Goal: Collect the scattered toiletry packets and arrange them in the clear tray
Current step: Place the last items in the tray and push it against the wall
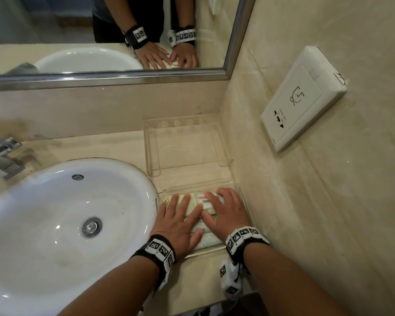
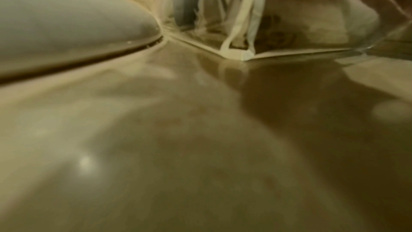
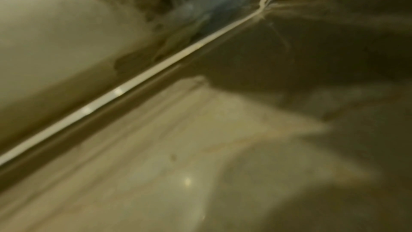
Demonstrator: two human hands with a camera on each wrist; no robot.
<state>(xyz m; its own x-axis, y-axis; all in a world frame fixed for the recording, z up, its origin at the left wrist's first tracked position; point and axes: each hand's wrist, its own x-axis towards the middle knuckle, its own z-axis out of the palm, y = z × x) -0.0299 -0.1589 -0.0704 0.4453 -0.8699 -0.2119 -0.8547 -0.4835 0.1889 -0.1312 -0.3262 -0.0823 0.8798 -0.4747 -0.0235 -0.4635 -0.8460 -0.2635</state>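
Note:
Several cream toiletry packets (image 1: 193, 202) lie side by side in the clear tray (image 1: 234, 184) on the beige counter, right of the sink. My left hand (image 1: 179, 216) lies flat on the left packets with its fingers straight and spread. My right hand (image 1: 226, 208) lies flat on the right packets, fingers straight, thumb towards the left hand. Both hands cover most of the packets. The left wrist view shows the tray's near corner (image 2: 243, 55) from counter height, with blurred packets behind the wall. In the right wrist view, the tray's bottom edge (image 3: 156, 70) runs diagonally.
A white sink (image 1: 62, 224) sits close on the left, with a chrome tap (image 1: 2, 156) behind it. A second, empty clear stand (image 1: 183, 142) stands behind the tray in the corner. The beige wall with a white socket plate (image 1: 303, 96) rises right of the tray. A mirror (image 1: 100, 33) hangs above.

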